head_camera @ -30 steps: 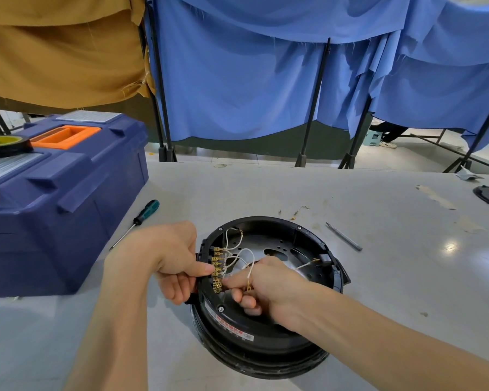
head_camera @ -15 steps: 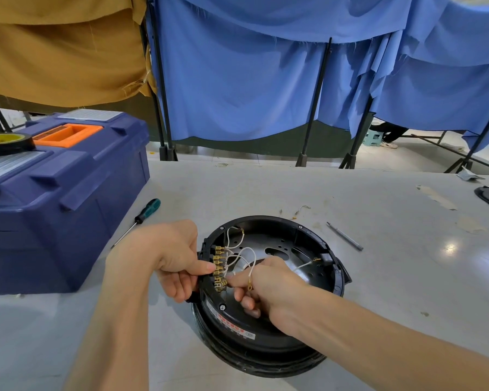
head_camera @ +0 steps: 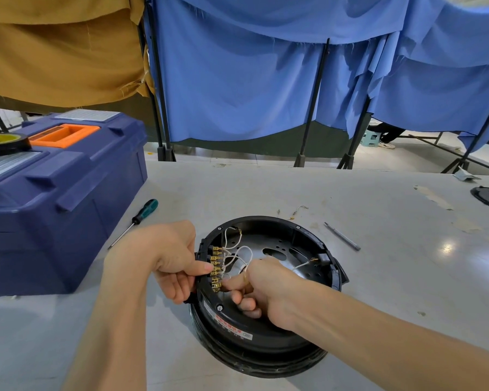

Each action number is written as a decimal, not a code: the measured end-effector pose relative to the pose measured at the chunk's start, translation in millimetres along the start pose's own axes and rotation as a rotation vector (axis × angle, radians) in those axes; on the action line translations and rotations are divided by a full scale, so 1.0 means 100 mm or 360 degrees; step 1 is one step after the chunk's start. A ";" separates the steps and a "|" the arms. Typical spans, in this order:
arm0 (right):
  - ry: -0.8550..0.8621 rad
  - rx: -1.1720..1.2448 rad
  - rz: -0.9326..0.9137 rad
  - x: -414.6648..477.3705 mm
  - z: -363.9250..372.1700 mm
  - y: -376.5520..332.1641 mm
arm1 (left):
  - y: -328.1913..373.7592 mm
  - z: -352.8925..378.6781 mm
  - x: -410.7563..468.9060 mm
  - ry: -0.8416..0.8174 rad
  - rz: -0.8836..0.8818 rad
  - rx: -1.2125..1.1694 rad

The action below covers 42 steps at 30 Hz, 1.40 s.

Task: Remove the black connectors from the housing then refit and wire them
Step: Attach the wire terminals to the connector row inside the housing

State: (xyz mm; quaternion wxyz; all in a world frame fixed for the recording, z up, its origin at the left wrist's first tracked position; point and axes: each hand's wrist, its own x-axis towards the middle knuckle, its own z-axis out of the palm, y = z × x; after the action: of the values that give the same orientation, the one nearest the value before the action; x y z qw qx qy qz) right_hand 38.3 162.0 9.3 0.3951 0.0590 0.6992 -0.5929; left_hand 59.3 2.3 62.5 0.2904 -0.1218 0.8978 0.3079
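Note:
A round black housing (head_camera: 266, 334) lies open on the grey table. On its left rim sits a black connector block (head_camera: 202, 251) with a row of brass terminals (head_camera: 215, 268) and thin white wires (head_camera: 239, 251) looping into the housing. My left hand (head_camera: 167, 258) grips the block and rim from outside, thumb pressed on top by the terminals. My right hand (head_camera: 263, 287) is inside the housing, pinching a white wire's brass end against the lowest terminals. A second small black connector (head_camera: 323, 256) with one wire sits on the right inner rim.
A blue toolbox (head_camera: 54, 198) with an orange handle and a tape roll (head_camera: 3, 142) on top stands at the left. A green-handled screwdriver (head_camera: 136, 220) lies beside it. A thin metal tool (head_camera: 342, 236) lies right of the housing. Blue curtains hang behind the table.
My right hand has shifted slightly left toward the lowest terminals with the wire end. My left hand keeps its grip on the connector block.

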 end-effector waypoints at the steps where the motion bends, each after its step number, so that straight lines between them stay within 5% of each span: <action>1: -0.0004 -0.0009 0.0005 0.00 0.00 -0.01 | 0.00 0.00 0.00 0.0004 0.0000 0.0004; 14: 0.0177 -0.0110 -0.0041 0.01 0.16 -0.05 | -0.03 -0.02 0.00 -0.0016 0.0061 -0.0007; 24: -0.0150 -0.0414 -0.0095 -0.03 -0.04 -0.05 | -0.03 -0.01 -0.03 -0.0017 0.0056 -0.0082; 34: -0.0171 -0.0418 -0.0215 -0.01 -0.14 -0.07 | -0.06 -0.02 -0.01 -0.0045 0.0089 -0.0088; 38: 0.0030 -0.0403 -0.0418 -0.02 -0.40 -0.14 | -0.08 -0.03 -0.01 -0.0055 0.0084 -0.0099; 42: -0.0149 -0.0365 -0.0657 -0.04 -0.55 -0.20 | -0.07 -0.04 0.00 -0.0066 0.0074 -0.0104</action>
State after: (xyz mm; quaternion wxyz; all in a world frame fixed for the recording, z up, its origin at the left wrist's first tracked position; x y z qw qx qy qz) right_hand 3.5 205.6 26.3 0.3016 -0.1578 0.7402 -0.5799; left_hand 60.2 -6.0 61.7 0.2977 -0.1039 0.8837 0.3460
